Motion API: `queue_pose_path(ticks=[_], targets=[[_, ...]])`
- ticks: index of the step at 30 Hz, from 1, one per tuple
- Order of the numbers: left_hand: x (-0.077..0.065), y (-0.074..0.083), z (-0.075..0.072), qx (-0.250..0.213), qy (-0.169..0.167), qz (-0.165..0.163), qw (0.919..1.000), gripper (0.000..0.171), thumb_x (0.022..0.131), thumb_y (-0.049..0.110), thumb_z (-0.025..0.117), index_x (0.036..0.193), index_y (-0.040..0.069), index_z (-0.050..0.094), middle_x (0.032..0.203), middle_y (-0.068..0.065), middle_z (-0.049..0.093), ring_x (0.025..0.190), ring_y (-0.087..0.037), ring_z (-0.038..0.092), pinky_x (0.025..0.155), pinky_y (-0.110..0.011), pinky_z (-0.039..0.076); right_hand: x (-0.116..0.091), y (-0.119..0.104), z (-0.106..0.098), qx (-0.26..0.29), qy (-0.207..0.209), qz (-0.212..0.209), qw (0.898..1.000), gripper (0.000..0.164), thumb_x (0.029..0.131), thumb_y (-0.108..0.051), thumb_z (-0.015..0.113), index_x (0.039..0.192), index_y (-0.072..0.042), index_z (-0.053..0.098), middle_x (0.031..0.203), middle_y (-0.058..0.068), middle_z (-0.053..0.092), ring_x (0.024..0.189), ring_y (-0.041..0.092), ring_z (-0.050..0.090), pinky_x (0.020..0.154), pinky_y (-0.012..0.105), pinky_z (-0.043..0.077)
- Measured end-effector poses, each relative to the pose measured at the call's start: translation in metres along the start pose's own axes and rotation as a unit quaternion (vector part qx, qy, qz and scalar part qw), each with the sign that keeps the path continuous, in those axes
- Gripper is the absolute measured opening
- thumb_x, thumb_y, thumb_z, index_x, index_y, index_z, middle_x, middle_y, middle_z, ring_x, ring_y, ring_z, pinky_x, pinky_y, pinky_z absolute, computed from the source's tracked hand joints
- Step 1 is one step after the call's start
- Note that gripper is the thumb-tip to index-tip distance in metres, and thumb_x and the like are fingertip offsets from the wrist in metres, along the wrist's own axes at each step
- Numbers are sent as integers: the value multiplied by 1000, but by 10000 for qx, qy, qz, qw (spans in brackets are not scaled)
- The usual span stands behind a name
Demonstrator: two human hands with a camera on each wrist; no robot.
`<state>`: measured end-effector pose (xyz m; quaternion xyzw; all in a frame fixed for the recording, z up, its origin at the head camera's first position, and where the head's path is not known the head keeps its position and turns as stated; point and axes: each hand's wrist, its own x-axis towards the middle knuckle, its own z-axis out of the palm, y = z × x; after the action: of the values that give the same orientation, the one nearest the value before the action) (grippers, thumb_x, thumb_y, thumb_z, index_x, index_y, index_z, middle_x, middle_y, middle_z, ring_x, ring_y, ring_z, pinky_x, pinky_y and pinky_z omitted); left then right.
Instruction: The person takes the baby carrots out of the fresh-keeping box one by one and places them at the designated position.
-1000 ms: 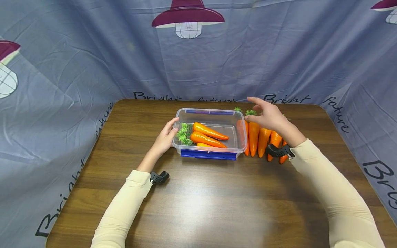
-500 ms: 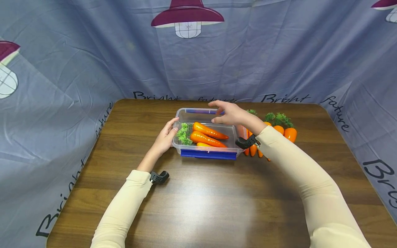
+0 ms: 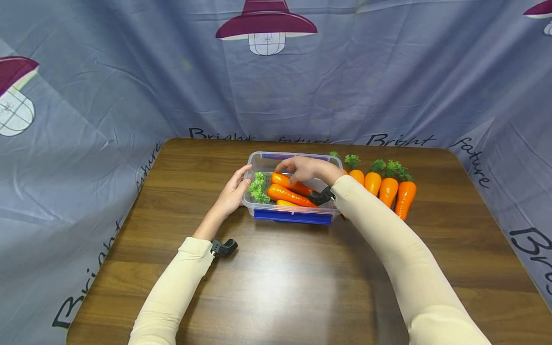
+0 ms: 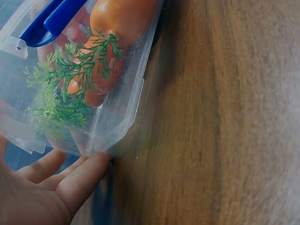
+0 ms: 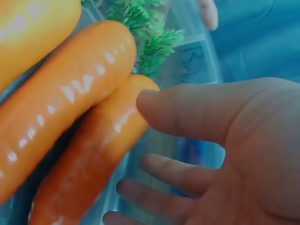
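Observation:
My left hand (image 3: 230, 196) rests its fairly straight fingers against the left end of a clear plastic box (image 3: 293, 209) with blue latches. Leafy carrot tops (image 4: 61, 112) show through that end in the left wrist view. Inside lie a far carrot (image 3: 280, 179), a middle one and a yellower front one, their tips pointing right. My right hand (image 3: 307, 168) reaches down into the box over the far carrot. In the right wrist view its thumb (image 5: 183, 110) overlaps the stem end of that carrot (image 5: 89, 164), while the spread fingers (image 5: 154, 201) lie along its other side.
A row of several orange carrots (image 3: 388, 189) with green tops lies right of the box, partly behind my right sleeve (image 3: 388, 244). The wooden table (image 3: 267, 278) runs back to a blue-grey curtain (image 3: 185, 86). Black wrist mounts (image 3: 224, 247) are worn on both wrists.
My right hand has moved left from above the carrot row and lowered into the box at the far carrot. My left hand has stayed at the box's left end.

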<state>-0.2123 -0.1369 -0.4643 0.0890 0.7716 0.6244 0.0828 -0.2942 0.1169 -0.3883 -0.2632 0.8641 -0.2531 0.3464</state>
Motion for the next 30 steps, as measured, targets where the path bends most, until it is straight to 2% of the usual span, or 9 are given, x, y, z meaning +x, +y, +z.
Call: queue_pose_path(ticks=[5,11,19,27,30], targets=[[0,0,2,-17,-41,1,10000,50,110,17,37,159,19,30,161,-23,36,134,-42,50,91,-52,61,8,5,6,217,-120,66,9997,68,86,13,57,148,-14,51,162,14,38,152,38,32,122,55,36],[0,3,3,-153,-56,-83,9998,50,110,17,38,159,20,30,159,-23,39,128,-40,54,87,-50,63,13,7,10,147,-206,-110,9996,78,80,21,53,150,-14,48,155,16,45,144,38,42,118,52,42],[0,4,3,-71,-82,1,9999,50,110,17,38,159,19,31,157,-25,40,129,-40,54,89,-46,62,18,9,15,-128,-182,-113,9997,84,79,22,57,153,-16,44,151,15,49,137,36,48,114,49,47],[-1,4,1,-44,-48,14,10000,49,110,17,38,159,19,31,160,-24,37,131,-42,53,93,-52,60,18,7,14,-401,-155,-82,9990,82,81,19,58,153,-18,45,151,13,50,132,33,50,114,48,47],[-2,3,0,22,1,23,10000,49,110,17,38,159,18,32,163,-22,34,136,-43,49,98,-56,57,17,6,12,-404,-142,-127,9990,81,81,18,58,153,-17,45,152,14,49,136,35,49,115,49,45]])
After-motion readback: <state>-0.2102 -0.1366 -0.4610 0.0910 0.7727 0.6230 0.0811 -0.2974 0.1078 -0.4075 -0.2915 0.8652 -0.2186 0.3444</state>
